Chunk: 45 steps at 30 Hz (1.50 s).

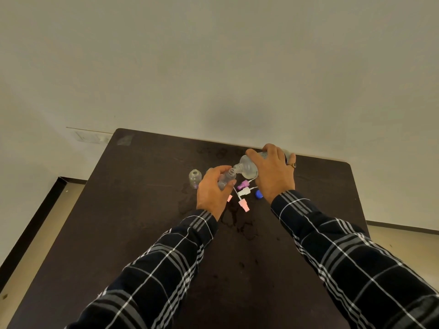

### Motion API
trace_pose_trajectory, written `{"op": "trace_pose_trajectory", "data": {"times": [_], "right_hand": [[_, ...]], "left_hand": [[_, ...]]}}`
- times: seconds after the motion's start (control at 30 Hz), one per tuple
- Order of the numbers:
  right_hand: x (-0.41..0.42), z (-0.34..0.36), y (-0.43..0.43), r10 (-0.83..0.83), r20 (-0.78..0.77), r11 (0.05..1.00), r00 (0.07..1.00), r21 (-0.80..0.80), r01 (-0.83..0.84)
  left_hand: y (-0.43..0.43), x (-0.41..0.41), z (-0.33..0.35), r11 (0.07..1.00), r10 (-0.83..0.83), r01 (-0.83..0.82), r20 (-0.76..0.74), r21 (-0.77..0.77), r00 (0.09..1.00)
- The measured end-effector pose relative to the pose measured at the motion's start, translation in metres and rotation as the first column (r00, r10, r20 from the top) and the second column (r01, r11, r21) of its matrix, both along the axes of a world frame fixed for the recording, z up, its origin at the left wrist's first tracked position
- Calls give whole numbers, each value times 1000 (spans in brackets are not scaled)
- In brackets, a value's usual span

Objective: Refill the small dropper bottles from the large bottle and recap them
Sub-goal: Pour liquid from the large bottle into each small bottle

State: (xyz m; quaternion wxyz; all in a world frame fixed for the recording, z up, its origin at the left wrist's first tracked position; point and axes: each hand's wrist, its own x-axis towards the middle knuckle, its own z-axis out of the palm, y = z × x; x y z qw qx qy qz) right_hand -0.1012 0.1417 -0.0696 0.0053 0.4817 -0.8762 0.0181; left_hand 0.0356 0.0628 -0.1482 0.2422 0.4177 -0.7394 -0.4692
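My right hand (273, 172) grips the large clear bottle (248, 166), tipped on its side with its neck pointing left. Its mouth meets the open mouth of a small clear dropper bottle (227, 178), which my left hand (212, 188) holds tilted toward it. Another small bottle (195, 178) stands uncapped on the dark table (142, 210), left of my left hand. Loose caps lie between my hands: a purple one (242, 185), a white one (244, 191), a pink one (244, 206), and a pink piece (229, 198) partly hidden by my left hand.
A blue cap (259, 194) lies by my right wrist. Wet patches (240, 224) spread on the table in front of the caps. The table's far edge runs close to the wall just behind my right hand, and floor shows on both sides.
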Motion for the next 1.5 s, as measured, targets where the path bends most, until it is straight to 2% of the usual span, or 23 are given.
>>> {"op": "trace_pose_trajectory", "data": {"times": [0.53,1.5], "right_hand": [[5,4,-2,-1,-9,999,1000,32,2],[10,9,-1,12,-15,998,1000,56,-12]], "left_hand": [[4,3,5,999,41,-42,-31,-2,999],[5,5,-2,999,32,-31,21,-13,999]]}}
